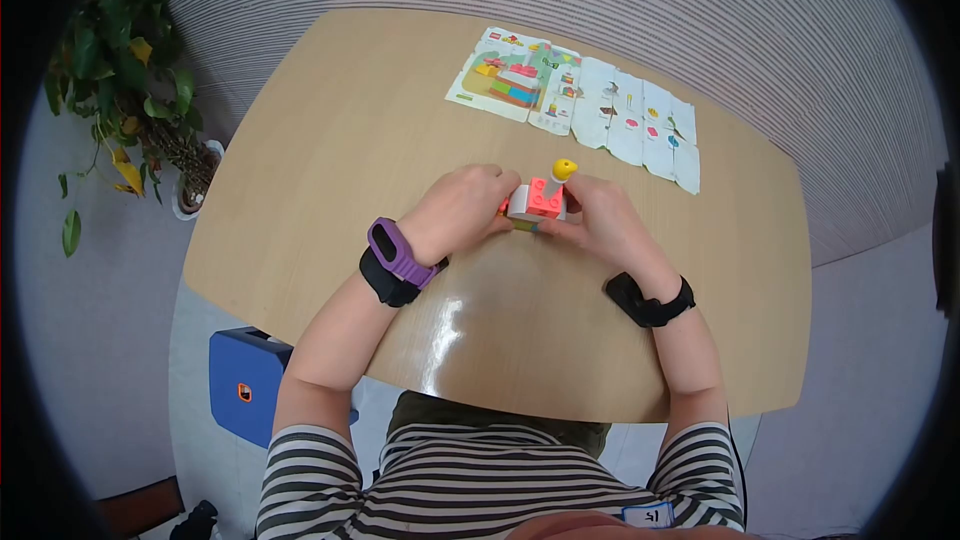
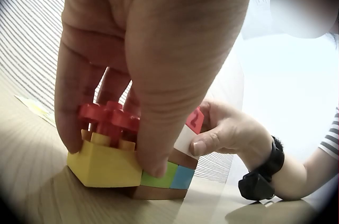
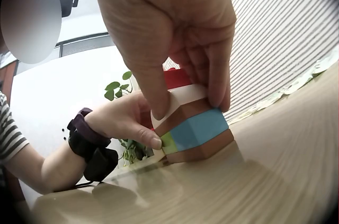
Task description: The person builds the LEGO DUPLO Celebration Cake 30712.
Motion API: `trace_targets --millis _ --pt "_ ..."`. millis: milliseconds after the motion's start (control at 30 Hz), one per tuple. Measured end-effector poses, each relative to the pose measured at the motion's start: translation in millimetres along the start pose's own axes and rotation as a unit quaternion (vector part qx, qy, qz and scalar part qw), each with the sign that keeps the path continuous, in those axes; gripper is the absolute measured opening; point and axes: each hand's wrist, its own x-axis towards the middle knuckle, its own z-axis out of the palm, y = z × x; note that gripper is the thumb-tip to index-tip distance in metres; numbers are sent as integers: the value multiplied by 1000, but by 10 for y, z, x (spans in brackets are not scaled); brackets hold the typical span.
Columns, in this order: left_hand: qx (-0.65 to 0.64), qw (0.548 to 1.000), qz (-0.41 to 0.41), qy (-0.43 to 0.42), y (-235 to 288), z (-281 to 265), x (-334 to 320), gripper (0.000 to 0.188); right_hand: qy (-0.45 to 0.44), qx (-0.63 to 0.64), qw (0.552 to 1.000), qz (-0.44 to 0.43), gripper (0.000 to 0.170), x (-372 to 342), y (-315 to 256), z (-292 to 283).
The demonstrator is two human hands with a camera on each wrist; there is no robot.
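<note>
A toy brick cake stands on the table, with brown, green and blue bricks (image 3: 198, 128) in its lower layers. Above them are a white layer (image 3: 188, 94) and a red brick (image 1: 543, 196) marked with a 2. A candle with a yellow top (image 1: 565, 168) rises from it. At the cake's left end, a yellow brick (image 2: 106, 168) carries a red piece with rounded lobes (image 2: 108, 115). My left hand (image 1: 455, 205) grips this end, thumb along the near side and fingers behind. My right hand (image 1: 605, 220) pinches the other end between thumb and fingers, at the white layer.
An unfolded instruction sheet (image 1: 570, 100) lies at the back of the table (image 1: 330, 140). A potted plant (image 1: 150, 90) stands beyond the left edge, and a blue stool (image 1: 240, 380) is below it. A ridged wall (image 1: 650, 0) rises behind the table.
</note>
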Motion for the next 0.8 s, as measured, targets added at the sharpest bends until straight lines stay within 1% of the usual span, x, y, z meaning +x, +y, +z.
trace_targets --millis 233,333,433,533,633,800 --pt "-17 1000 3 16 40 -19 -10 35 -3 -2 1000 1 38 5 21 6" --pt "-11 1000 7 -2 38 -32 3 35 -3 -1 1000 2 39 2 18 3" --pt "-15 1000 -10 -14 51 -49 6 39 -1 3 1000 -1 39 -1 25 10" --pt "-38 999 8 3 22 -63 -19 45 1 3 1000 -7 39 3 51 23" --pt "-57 998 -12 -15 -52 -87 -36 48 3 5 1000 -11 39 6 73 39" --pt "-42 998 -3 -46 -81 -113 -48 45 2 4 1000 -8 40 5 73 41"
